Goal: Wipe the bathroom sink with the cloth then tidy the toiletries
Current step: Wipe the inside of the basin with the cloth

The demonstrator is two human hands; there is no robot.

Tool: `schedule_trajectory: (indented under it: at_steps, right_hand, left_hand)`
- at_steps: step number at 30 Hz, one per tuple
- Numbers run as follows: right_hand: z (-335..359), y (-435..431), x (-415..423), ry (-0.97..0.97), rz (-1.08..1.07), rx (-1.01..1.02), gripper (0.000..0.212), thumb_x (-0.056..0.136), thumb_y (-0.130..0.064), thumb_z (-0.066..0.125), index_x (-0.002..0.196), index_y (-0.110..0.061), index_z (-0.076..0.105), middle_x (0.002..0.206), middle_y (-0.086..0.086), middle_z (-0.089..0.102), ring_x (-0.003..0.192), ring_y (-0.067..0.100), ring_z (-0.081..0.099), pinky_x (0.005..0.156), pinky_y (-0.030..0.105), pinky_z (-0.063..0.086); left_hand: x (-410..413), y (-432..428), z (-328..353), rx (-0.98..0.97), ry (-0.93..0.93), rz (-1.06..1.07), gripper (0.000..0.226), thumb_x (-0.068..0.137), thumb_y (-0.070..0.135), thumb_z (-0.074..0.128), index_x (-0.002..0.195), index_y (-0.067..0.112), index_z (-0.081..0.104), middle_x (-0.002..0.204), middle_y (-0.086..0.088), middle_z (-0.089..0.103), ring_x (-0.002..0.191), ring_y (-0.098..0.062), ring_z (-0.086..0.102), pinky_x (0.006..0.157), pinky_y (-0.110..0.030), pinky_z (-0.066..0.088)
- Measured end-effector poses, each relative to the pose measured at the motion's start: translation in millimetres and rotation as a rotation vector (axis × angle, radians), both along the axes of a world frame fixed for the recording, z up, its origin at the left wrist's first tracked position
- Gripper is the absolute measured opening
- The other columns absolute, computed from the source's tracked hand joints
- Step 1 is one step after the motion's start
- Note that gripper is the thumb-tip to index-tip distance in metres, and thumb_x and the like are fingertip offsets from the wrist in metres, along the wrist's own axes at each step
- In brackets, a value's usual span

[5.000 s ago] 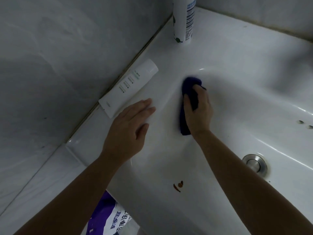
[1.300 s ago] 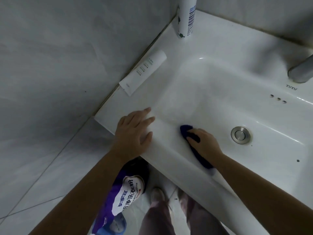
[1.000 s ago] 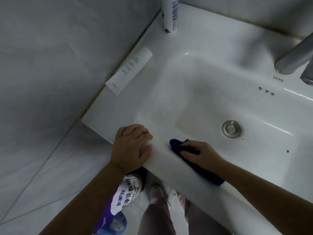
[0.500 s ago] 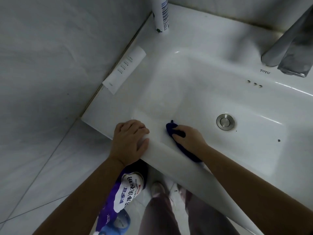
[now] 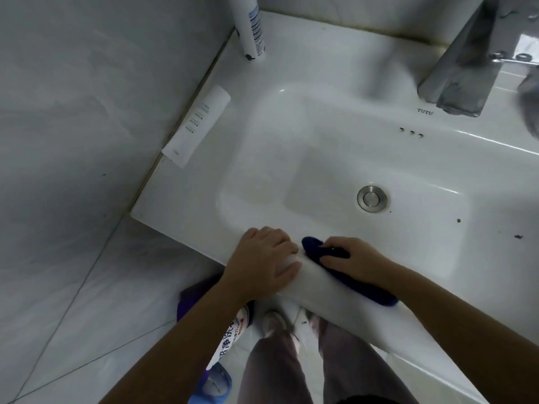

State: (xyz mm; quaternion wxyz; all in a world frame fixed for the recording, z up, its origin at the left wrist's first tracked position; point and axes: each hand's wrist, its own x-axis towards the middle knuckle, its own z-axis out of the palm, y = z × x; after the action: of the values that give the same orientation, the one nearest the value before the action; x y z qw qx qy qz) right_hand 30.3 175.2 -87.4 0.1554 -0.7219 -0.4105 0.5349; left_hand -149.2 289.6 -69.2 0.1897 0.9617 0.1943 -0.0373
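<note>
Right hand (image 5: 354, 259) slid cloth (image 5: 314, 246) toward left hand (image 5: 262, 263); bottle (image 5: 251, 27) top cropped.

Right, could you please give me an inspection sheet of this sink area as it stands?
Surface: white sink, dark specks on the basin's right side.
Job's things: dark blue cloth at the front rim; white tube lying on the left rim; bottle upright at the back corner.
Clutter: purple-and-white pouch on the floor below.
Hands: left hand rests on the front rim, fingers curled; right hand grips the cloth.
Cables: nothing seen.
Surroundings: faucet, drain, grey tiled wall and floor.
</note>
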Motion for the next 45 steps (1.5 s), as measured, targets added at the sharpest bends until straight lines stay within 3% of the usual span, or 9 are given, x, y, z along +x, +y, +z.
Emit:
schedule_trajectory:
  at_steps: [2, 7, 12, 19, 24, 28, 32, 41, 45]
  right_hand:
    - [-3, -12, 7, 0.013, -0.028, -0.003, 0.01, 0.088, -0.027, 0.057, 0.097, -0.031, 0.058, 0.095, -0.003, 0.062, 0.09, 0.019, 0.058, 0.077, 0.028, 0.041]
    - [-28, 21, 1, -0.221, -0.099, -0.037, 0.039, 0.09, -0.026, 0.052, 0.128, -0.019, 0.047, 0.131, 0.008, 0.051, 0.115, 0.028, 0.049, 0.092, 0.032, 0.038]
    - [13, -22, 3, 0.0, -0.042, -0.073, 0.019, 0.089, -0.029, 0.054, 0.107, -0.023, 0.057, 0.101, -0.001, 0.059, 0.094, 0.021, 0.056, 0.081, 0.031, 0.042]
    - [3, -12, 1, -0.187, -0.179, -0.119, 0.035, 0.091, -0.031, 0.051, 0.124, -0.02, 0.054, 0.123, 0.007, 0.058, 0.109, 0.026, 0.053, 0.084, 0.027, 0.037]
    - [48, -79, 14, -0.053, -0.206, -0.067, 0.014, 0.089, -0.036, 0.054, 0.1, -0.035, 0.062, 0.093, -0.012, 0.06, 0.085, 0.011, 0.056, 0.072, 0.023, 0.038]
    - [51, -132, 66, -0.439, -0.458, -0.141, 0.025, 0.091, -0.029, 0.052, 0.115, -0.023, 0.058, 0.101, 0.001, 0.061, 0.082, 0.019, 0.055, 0.067, 0.027, 0.039]
    - [15, -167, 84, -0.8, -0.053, -0.517, 0.03, 0.093, -0.026, 0.041, 0.12, -0.014, 0.046, 0.107, 0.009, 0.06, 0.087, 0.027, 0.06, 0.066, 0.031, 0.046]
    - [-6, -110, 54, -0.293, -0.257, -0.188, 0.034, 0.092, -0.028, 0.051, 0.125, -0.02, 0.05, 0.124, 0.006, 0.057, 0.109, 0.025, 0.053, 0.085, 0.026, 0.036]
    - [13, -147, 64, -0.378, -0.237, -0.333, 0.031, 0.091, -0.029, 0.05, 0.12, -0.021, 0.053, 0.121, 0.006, 0.059, 0.105, 0.025, 0.054, 0.082, 0.027, 0.038]
  left_hand:
    - [-1, 1, -2, 0.008, -0.003, -0.006, 0.031, 0.082, 0.045, 0.046, 0.09, 0.021, 0.064, 0.092, 0.003, 0.062, 0.081, -0.018, 0.056, 0.075, -0.029, 0.031]
    - [-3, 2, -2, 0.01, -0.009, -0.016, 0.031, 0.082, 0.047, 0.046, 0.089, 0.022, 0.063, 0.092, 0.005, 0.062, 0.08, -0.016, 0.056, 0.075, -0.027, 0.03]
    - [-4, 3, -1, 0.003, -0.013, -0.013, 0.033, 0.083, 0.047, 0.044, 0.089, 0.021, 0.063, 0.09, 0.005, 0.061, 0.08, -0.015, 0.055, 0.075, -0.028, 0.032]
    - [1, 0, 2, 0.022, 0.016, 0.023, 0.032, 0.08, 0.046, 0.044, 0.083, 0.02, 0.064, 0.084, 0.004, 0.062, 0.073, -0.018, 0.057, 0.07, -0.03, 0.038]
    - [29, -23, 9, -0.109, -0.001, -0.056, 0.044, 0.078, 0.049, 0.042, 0.091, 0.016, 0.068, 0.09, -0.002, 0.066, 0.083, -0.023, 0.061, 0.075, -0.035, 0.043]
    - [57, -48, 5, -0.174, 0.034, -0.276, 0.047, 0.078, 0.051, 0.04, 0.093, 0.015, 0.067, 0.091, -0.004, 0.066, 0.082, -0.026, 0.06, 0.071, -0.036, 0.048]
    - [54, -46, -6, -0.155, 0.009, -0.262, 0.043, 0.078, 0.054, 0.041, 0.085, 0.019, 0.065, 0.086, 0.002, 0.064, 0.076, -0.021, 0.059, 0.063, -0.03, 0.047]
    - [53, -42, -11, -0.176, -0.001, -0.247, 0.042, 0.078, 0.057, 0.042, 0.086, 0.023, 0.065, 0.087, 0.007, 0.063, 0.077, -0.014, 0.058, 0.064, -0.023, 0.038]
    - [53, -42, -9, -0.19, 0.004, -0.249, 0.042, 0.078, 0.057, 0.042, 0.087, 0.023, 0.065, 0.088, 0.008, 0.063, 0.079, -0.014, 0.059, 0.065, -0.023, 0.04]
